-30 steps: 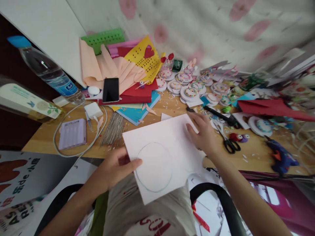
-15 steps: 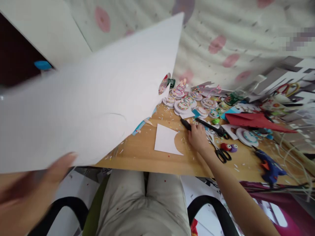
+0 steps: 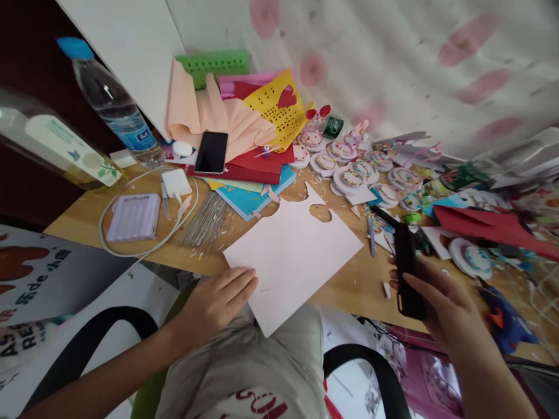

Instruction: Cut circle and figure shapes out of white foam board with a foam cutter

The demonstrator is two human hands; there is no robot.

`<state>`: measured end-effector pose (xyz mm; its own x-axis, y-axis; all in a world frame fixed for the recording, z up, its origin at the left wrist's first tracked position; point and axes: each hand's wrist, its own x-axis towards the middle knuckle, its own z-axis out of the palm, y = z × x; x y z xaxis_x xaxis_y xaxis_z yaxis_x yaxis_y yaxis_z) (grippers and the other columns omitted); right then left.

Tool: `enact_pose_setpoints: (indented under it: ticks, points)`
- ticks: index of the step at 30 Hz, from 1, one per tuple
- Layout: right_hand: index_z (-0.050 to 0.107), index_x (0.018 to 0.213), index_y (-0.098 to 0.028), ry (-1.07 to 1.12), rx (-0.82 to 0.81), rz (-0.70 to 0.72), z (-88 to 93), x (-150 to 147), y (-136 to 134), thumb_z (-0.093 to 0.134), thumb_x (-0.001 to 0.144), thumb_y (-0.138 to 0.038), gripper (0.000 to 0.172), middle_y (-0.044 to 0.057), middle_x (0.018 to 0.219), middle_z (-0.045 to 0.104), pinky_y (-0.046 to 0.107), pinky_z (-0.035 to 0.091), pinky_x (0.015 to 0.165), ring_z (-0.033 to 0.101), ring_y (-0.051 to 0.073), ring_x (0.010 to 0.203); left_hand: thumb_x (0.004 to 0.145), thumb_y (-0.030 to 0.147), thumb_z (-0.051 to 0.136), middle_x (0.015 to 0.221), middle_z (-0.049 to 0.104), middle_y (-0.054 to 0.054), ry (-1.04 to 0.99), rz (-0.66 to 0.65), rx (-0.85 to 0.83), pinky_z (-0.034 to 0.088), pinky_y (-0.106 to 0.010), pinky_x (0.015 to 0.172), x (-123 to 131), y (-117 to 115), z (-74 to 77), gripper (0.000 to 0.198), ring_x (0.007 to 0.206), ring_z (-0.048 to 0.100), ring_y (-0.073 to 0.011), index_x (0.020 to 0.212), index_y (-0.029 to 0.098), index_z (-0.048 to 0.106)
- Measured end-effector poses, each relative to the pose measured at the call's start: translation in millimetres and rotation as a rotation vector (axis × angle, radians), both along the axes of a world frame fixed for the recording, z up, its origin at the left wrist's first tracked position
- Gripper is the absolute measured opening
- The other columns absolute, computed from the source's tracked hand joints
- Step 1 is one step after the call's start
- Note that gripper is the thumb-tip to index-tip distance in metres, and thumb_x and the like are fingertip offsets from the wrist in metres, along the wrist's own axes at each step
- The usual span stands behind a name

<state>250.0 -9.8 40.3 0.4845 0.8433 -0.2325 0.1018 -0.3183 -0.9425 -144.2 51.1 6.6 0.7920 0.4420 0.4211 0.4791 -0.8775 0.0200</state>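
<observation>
A large white sheet of paper [image 3: 297,250], with rounded cut-outs along its far edge, lies over the desk's front edge and partly over my lap. My left hand [image 3: 225,294] grips its left side, fingers together on top and thumb hidden. My right hand [image 3: 437,291] is wrapped round a black long-handled tool [image 3: 406,262], raised above the desk to the right of the sheet. A thin arm of the tool points up and left; its exact kind is unclear. A slim purple pen-like stick [image 3: 371,235] lies between sheet and tool.
Small decorated paper discs [image 3: 353,177] crowd the back. On the left are a phone [image 3: 212,152], a water bottle [image 3: 126,116], a white cable [image 3: 144,253] and thin sticks [image 3: 207,221]. A blue glue gun [image 3: 506,320] lies at far right. Paper scraps litter the desk [image 3: 340,297].
The white sheet has come down from its raised, tilted position onto the desk, turned. My right hand has lifted the black tool. The small curved-cut paper piece and the scissors are out of sight now.
</observation>
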Motion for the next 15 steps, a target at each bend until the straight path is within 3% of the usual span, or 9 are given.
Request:
enact_pose_setpoints:
  ticks: [2, 5, 8, 15]
  points:
    - [0.068, 0.113, -0.026, 0.101, -0.042, 0.099, 4.6, -14, -9, 0.078, 0.070, -0.038, 0.047, 0.006, 0.098, 0.070, 0.022, 0.055, 0.058, 0.064, 0.015, 0.071, 0.096, 0.018, 0.048, 0.123, 0.068, -0.012, -0.016, -0.028, -0.130, 0.054, -0.035, 0.098, -6, 0, -4.6, 0.029, 0.117, 0.062, -0.0231, 0.120, 0.009, 0.064]
    - [0.057, 0.133, -0.033, 0.057, -0.031, 0.262, 7.7, -30, -15, 0.069, 0.082, -0.038, 0.053, 0.008, 0.121, 0.065, 0.023, 0.057, 0.064, 0.065, 0.014, 0.076, 0.093, 0.025, 0.056, 0.133, 0.062, -0.014, -0.024, 0.005, -0.327, 0.050, -0.043, 0.105, -15, 3, -3.8, 0.039, 0.127, 0.054, -0.0267, 0.130, 0.013, 0.057]
    - [0.046, 0.142, -0.035, -0.069, -0.014, 0.409, 9.4, -39, -18, 0.063, 0.088, -0.036, 0.057, 0.008, 0.119, 0.067, 0.027, 0.058, 0.067, 0.066, 0.015, 0.074, 0.090, 0.020, 0.057, 0.139, 0.057, -0.013, -0.037, 0.072, -0.415, 0.041, -0.047, 0.113, -25, 6, -2.3, 0.047, 0.133, 0.048, -0.0276, 0.136, 0.014, 0.052]
    - [0.043, 0.144, -0.035, -0.345, -0.042, 0.667, 19.6, -58, -18, 0.054, 0.094, -0.030, 0.051, 0.004, 0.105, 0.073, 0.024, 0.059, 0.064, 0.068, 0.014, 0.067, 0.090, 0.014, 0.052, 0.146, 0.050, -0.012, 0.012, 0.043, -0.441, 0.034, -0.049, 0.117, -37, 4, -12.9, 0.055, 0.138, 0.042, -0.0266, 0.144, 0.015, 0.041]
